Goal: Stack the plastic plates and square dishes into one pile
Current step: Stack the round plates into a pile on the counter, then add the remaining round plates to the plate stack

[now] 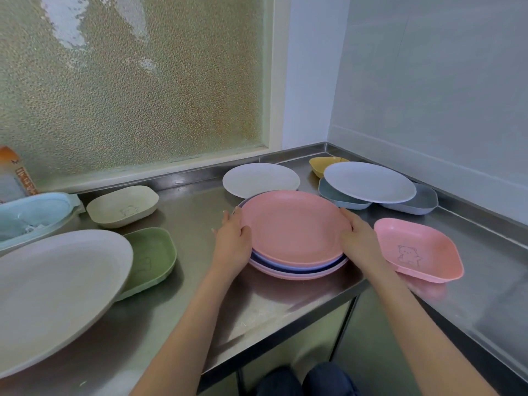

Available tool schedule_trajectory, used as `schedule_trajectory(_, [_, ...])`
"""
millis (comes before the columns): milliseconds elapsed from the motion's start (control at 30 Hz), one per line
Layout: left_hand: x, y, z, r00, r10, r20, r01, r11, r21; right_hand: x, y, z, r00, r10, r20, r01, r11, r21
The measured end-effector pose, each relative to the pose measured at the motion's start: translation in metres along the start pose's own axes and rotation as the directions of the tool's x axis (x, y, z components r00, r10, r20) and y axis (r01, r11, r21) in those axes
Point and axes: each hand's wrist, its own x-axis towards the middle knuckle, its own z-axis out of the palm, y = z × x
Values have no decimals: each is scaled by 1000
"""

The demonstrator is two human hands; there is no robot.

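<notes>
A pile of round plates [297, 268] stands mid-counter, topped by a pink plate [294, 224]. My left hand [233, 241] grips the pile's left rim and my right hand [358, 238] grips its right rim. A white round plate [260, 178] lies behind the pile. A pale blue round plate [368, 181] rests on two blue-grey square dishes [340, 198], with a yellow dish [323, 164] behind. A pink square dish [414, 250] sits at the right. At the left are a cream square dish [123, 205], a green square dish [151, 258] and a large beige plate [54, 287].
The steel counter [257, 304] forms an L into the corner, with its front edge near my arms. A light blue container [31, 215] and a carton [14, 175] stand at the far left. A frosted window and a wall close off the back.
</notes>
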Motion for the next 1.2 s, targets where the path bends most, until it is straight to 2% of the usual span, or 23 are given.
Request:
schedule_trajectory(200, [-13,-7,-16,1000,-16,-24,16,1000,-8,-1,-5,15,1000,12,7,-12,1000,5])
schedule_trajectory(367, [-21,-21,-35,996,-83,-38,82,996,-17,-16,-13,32,998,-62,20,61,997,40])
schedule_trajectory(733, [-46,-29,-55,983,-89,-164,99,994,55,-20,-21,65,992,-119,43,115,989,93])
schedule_trajectory(800, [-48,-25,-56,980,-58,-189,81,990,116,-19,-23,64,989,-139,45,137,990,47])
schedule_trajectory(867, [-52,-23,-59,973,-25,-231,66,983,170,-22,-27,63,978,-207,-19,204,972,-118])
schedule_trajectory(933, [-59,-23,-69,958,6,-287,51,981,189,-34,-38,66,914,-394,-96,345,880,-328])
schedule_trajectory(1000, [-73,-27,-85,937,48,-345,35,972,233,-54,-57,77,811,-582,-61,523,767,-372])
schedule_trajectory(1100, [-103,-40,-113,880,121,-459,93,905,416,-94,-89,110,638,-751,168,769,610,-192])
schedule_trajectory(1200, [-132,-50,-138,835,117,-538,245,796,554,-125,-111,152,467,-814,345,871,491,-22])
